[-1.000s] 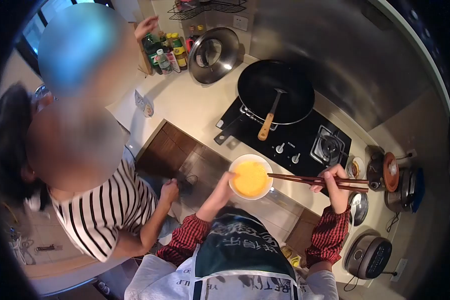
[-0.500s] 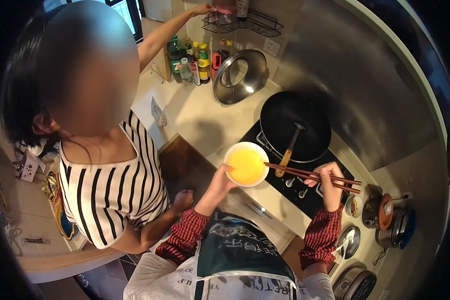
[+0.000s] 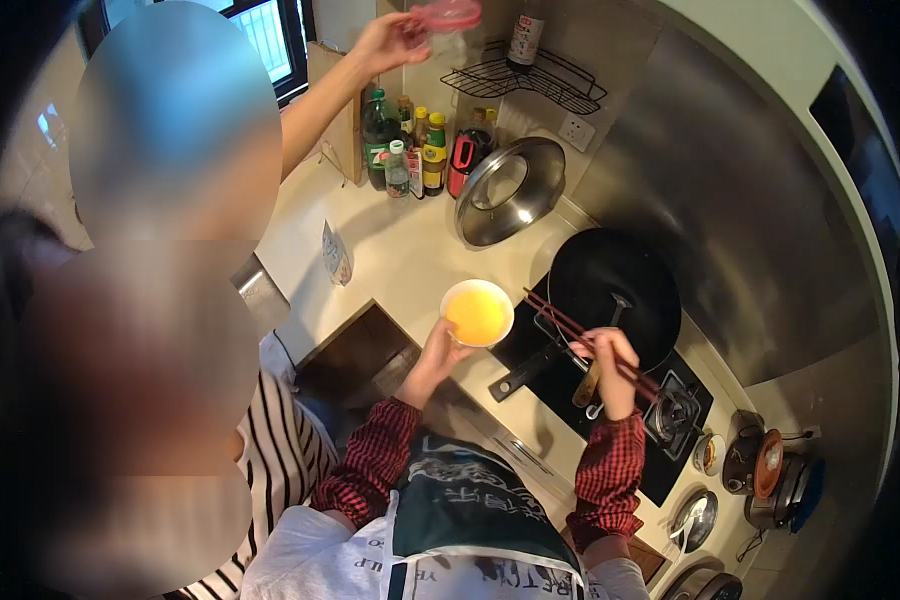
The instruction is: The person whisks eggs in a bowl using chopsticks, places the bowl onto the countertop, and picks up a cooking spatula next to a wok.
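Note:
My left hand (image 3: 443, 352) grips a white bowl (image 3: 477, 342) of yellow liquid (image 3: 476, 312) that looks like beaten egg, thumb over the rim, above the counter edge. Brown chopsticks (image 3: 560, 318) are held in my right hand (image 3: 612, 362), their tips raised just right of the bowl and apart from it. Beyond that hand, a black wok (image 3: 610, 270) rests on the black stove (image 3: 530, 350), with a wooden-handled spatula (image 3: 587, 384) in it. The wok's black handle (image 3: 522, 374) points toward me.
At left stands a person in a striped top (image 3: 280, 430), whose raised hand (image 3: 388, 42) holds a pink-lidded container (image 3: 450, 16). Bottles (image 3: 433, 155), a metal lid (image 3: 510, 190) and a small packet (image 3: 335, 255) stand on the counter (image 3: 400, 240). Pots (image 3: 750, 462) are at right.
The chopsticks have come out of the bowl and now sit apart from it. The other person's hand has reached up to the rack and lifted the pink-lidded container off it. The view has shifted.

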`<state>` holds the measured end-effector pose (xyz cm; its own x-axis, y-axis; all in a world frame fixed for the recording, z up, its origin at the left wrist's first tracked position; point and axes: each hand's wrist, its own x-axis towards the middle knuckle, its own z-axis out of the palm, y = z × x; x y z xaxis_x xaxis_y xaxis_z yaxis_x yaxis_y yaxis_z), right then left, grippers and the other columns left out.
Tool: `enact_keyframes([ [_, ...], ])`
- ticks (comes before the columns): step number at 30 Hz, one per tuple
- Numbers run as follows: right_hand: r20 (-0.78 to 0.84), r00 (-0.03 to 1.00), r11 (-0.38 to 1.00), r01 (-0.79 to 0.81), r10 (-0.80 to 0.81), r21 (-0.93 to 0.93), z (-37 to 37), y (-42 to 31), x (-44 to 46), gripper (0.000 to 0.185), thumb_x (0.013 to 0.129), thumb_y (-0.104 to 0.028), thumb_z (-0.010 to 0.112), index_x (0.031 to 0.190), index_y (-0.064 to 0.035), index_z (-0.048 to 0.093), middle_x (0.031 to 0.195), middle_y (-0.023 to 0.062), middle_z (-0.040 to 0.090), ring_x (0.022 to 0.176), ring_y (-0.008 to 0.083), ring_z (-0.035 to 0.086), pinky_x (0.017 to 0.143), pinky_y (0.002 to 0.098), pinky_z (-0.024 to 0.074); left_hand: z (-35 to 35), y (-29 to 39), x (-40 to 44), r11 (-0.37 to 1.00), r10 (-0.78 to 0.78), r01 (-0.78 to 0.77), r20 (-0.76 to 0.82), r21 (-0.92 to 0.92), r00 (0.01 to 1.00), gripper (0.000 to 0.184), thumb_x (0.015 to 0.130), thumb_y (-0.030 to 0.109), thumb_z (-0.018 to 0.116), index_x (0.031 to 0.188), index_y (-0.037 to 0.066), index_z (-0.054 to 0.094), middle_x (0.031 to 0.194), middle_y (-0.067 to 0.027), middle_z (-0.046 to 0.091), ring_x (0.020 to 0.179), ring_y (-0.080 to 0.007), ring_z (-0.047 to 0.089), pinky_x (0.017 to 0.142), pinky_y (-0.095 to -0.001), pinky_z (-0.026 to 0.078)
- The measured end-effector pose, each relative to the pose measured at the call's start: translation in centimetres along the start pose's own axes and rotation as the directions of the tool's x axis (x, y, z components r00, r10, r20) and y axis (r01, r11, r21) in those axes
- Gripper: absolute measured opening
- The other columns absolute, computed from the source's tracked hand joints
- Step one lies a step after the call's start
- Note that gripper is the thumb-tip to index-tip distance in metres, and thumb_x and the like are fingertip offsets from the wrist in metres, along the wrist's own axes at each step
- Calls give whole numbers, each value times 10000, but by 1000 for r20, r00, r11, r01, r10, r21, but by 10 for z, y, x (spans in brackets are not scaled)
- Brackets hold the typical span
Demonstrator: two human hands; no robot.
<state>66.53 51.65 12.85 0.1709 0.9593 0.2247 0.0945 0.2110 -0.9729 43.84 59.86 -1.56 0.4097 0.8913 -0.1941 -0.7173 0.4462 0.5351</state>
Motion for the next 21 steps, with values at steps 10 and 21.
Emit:
enact_keyframes([
  [10, 317, 930, 738, 346, -187, -580, 81, 60, 46, 121, 769, -89, 525, 880, -46, 505, 878, 136, 481, 771, 309, 540, 642, 343, 444, -88, -3, 54, 980, -126, 147, -160, 131, 979, 483, 794, 166, 291, 1236, -17, 219, 1187, -218, 394, 1031, -324, 488, 817, -412, 470],
  [21, 589, 784, 477, 448, 198, -756, 132, 124, 80, 219, 714, -31, 477, 918, -26, 399, 948, 170, 384, 815, 353, 510, 678, 386, 440, -156, -21, 102, 999, -44, 45, -108, 3, 993, 491, 797, 218, 314, 1251, 50, 230, 1197, -151, 414, 1070, -296, 460, 831, -424, 447],
])
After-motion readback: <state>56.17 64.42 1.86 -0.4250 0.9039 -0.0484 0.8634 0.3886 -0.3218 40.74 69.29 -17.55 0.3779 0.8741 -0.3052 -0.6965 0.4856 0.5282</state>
